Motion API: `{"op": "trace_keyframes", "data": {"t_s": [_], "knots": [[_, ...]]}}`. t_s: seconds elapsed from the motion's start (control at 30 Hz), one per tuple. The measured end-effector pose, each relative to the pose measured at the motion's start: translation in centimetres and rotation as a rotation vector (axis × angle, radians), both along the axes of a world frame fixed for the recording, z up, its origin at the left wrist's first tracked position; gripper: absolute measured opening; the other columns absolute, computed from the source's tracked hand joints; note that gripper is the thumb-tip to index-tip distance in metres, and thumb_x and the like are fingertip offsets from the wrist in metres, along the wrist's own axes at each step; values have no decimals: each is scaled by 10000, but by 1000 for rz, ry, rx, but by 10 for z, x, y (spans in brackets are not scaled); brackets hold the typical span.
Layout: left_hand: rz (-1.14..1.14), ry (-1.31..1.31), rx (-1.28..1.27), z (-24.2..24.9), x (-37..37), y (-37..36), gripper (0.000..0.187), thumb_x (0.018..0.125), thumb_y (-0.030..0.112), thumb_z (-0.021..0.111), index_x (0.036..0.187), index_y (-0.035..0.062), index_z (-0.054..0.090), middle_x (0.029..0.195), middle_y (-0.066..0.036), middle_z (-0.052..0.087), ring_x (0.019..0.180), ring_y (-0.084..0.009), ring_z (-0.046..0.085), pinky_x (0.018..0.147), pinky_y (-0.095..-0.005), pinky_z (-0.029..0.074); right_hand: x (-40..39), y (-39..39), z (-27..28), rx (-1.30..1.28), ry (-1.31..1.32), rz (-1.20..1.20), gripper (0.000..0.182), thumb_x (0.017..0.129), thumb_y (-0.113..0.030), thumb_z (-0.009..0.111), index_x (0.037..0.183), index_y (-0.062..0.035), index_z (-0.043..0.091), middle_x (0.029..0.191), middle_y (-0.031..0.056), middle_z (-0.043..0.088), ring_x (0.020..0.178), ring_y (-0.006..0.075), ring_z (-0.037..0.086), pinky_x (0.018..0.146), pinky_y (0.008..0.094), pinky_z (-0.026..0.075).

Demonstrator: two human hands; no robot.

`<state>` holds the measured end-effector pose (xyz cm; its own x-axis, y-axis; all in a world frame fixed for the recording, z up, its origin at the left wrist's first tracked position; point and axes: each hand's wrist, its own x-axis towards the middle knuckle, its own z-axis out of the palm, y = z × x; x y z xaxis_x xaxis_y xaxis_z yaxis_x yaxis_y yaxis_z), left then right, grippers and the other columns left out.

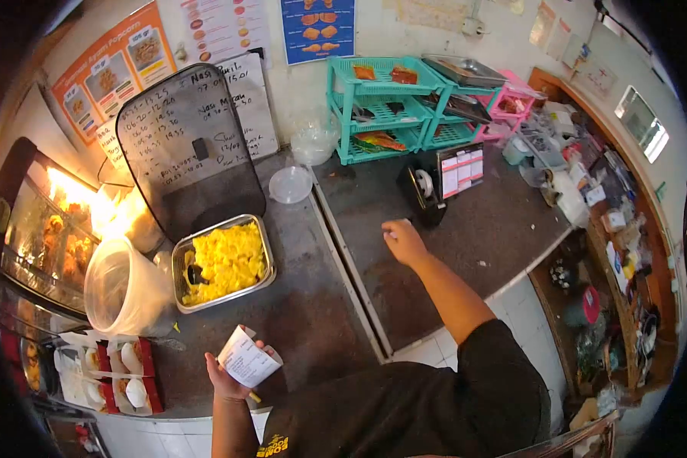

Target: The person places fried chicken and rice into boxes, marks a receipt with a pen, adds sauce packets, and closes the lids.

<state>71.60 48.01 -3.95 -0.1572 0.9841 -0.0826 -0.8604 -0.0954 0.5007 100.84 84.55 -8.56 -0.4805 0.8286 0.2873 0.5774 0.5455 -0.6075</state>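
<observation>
— Paper, that white slip (pixel 247 359): the left hand (pixel 229 374) has its fingers closed round it, tilted up near the body, low over the counter (pixel 313 320), likely so the print can be read.

— And the right hand (pixel 402 240)?

— Fingers curled loosely, holding nothing, resting on the dark counter beside the tape dispenser (pixel 424 195).

— That steel tray (pixel 223 263)?

— Yellow food, far left of the slip, by the clear tub (pixel 122 288) and warmer (pixel 46 229).
</observation>
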Motion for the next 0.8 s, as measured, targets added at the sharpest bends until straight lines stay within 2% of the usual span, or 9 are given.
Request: {"op": "trace_keyframes", "data": {"t_s": [0.07,0.2,0.27,0.37,0.43,0.63,0.73,0.77,0.8], "knots": [[35,43,-26,0,13,17,859,767,731,395,1358,108,361,1146,-188,561,1074,-398,513,966,-523,361,-14,84,-16,134,98,-73,249,795,-166,609,987,-7,610,1005,183,602,942,340,574,852,394,443],[186,112,-169,3,33,27,865,762,744,384,1355,113,370,1169,-186,555,1055,-402,535,945,-552,379,-41,208,0,303,-180,-359,405,788,-161,606,1157,-11,532,1176,211,522,1013,369,558,844,414,458],[229,132,-200,-1,34,25,882,756,753,384,1389,144,310,1192,-191,535,1120,-430,490,972,-554,355,-62,234,18,59,-124,-524,450,803,-175,583,1223,-46,485,1266,223,454,1031,390,550,806,441,472],[345,149,-264,1,41,33,883,754,752,389,1383,137,316,1182,-196,540,1097,-437,506,954,-555,376,-92,288,-1,112,-301,-565,348,857,-181,505,1191,-83,528,1239,178,504,997,368,576,770,428,499],[339,183,-283,4,42,37,874,756,747,399,1375,134,325,1168,-198,544,1082,-435,514,939,-554,389,-91,324,-3,-64,-289,-469,300,843,-220,532,1111,-94,580,1162,185,551,994,366,578,779,442,496],[358,147,-333,4,46,45,859,749,728,450,1366,145,322,1134,-184,538,1082,-416,501,936,-549,384,-95,294,-2,95,-474,-272,248,808,-166,545,1026,-68,612,1016,145,620,882,331,615,717,437,500],[320,129,-324,1,50,47,859,744,729,457,1360,146,324,1130,-178,528,1087,-406,488,955,-554,361,-77,277,-1,523,130,-353,252,792,-143,556,1028,-69,602,1065,137,600,910,326,607,730,421,500],[329,129,-330,1,52,48,859,744,730,454,1359,143,326,1127,-179,530,1084,-407,491,955,-555,361,-74,267,2,302,-40,-334,285,783,-99,551,1062,-53,588,1120,138,577,990,327,579,802,401,485],[331,132,-342,3,53,47,858,745,730,450,1357,140,329,1125,-179,532,1081,-408,494,955,-556,361,-66,263,1,355,29,-336,304,782,-91,549,1081,-47,583,1133,143,572,1017,327,565,830,397,473]]}}
